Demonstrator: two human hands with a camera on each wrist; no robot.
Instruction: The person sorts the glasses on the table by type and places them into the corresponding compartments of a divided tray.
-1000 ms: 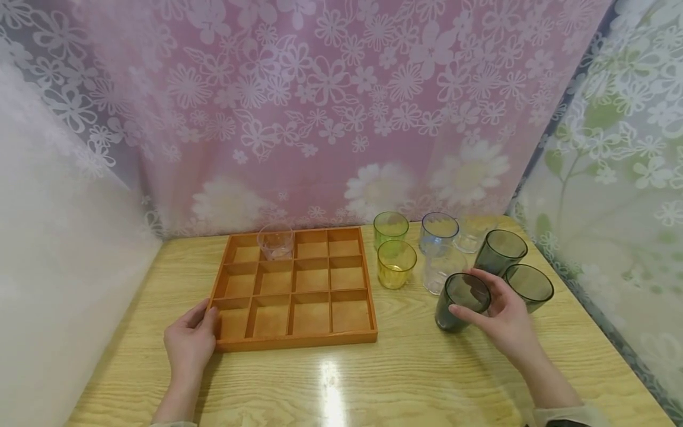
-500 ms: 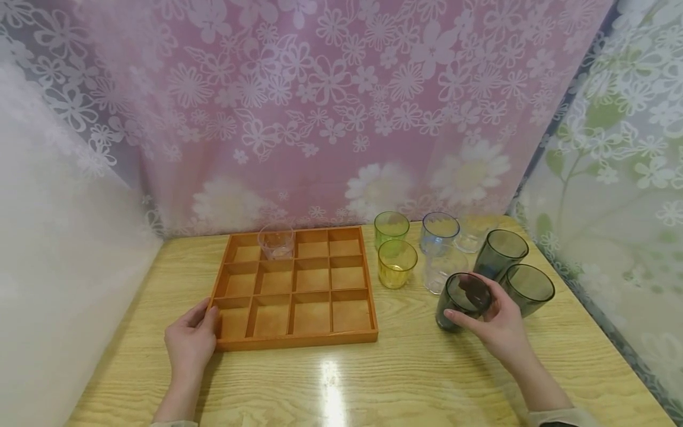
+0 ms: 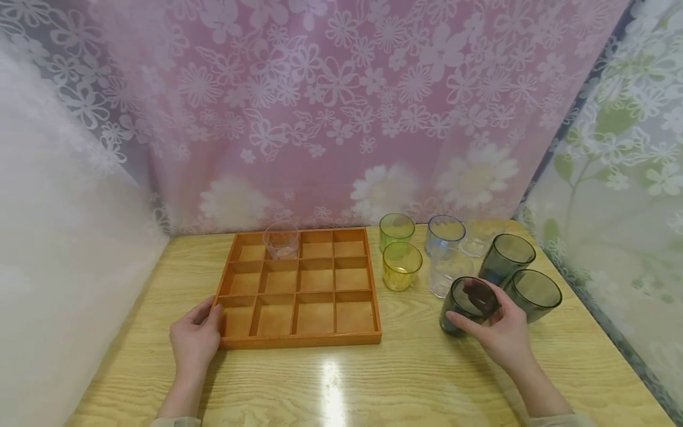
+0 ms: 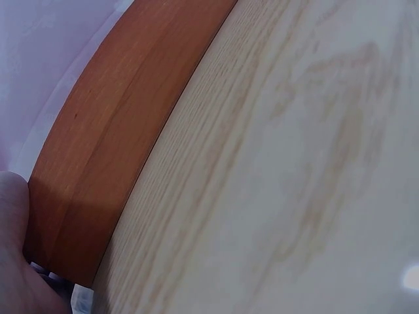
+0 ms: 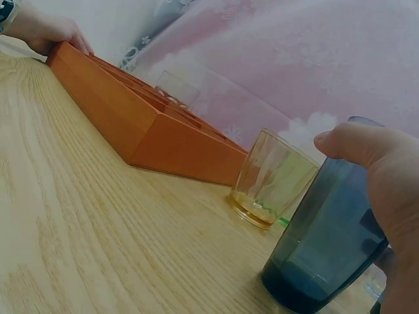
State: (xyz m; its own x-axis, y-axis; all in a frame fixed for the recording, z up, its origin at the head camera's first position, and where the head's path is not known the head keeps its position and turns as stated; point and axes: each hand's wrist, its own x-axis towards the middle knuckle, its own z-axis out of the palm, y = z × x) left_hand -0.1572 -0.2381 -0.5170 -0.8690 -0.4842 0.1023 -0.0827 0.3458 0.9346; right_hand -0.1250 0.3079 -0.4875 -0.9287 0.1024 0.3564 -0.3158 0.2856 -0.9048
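My right hand grips a dark smoky-grey glass tumbler, its thumb across the near side and its fingers behind. In the right wrist view this tumbler is upright, its base at the table. At its far right are two similar dark glasses, one behind and one beside the hand. With its thumb at the rim, my left hand holds the near left corner of a wooden divided tray. A clear glass sits in the tray's back row, second compartment from the left.
Between tray and dark glasses stand a yellow glass, a green glass, a blue-rimmed glass and two clear glasses, one nearer and one farther back. A patterned curtain hangs behind the wooden table.
My right hand has come further round the dark glass, its thumb now lying across the near side. The left hand stays on the tray corner. The head view has shifted slightly.
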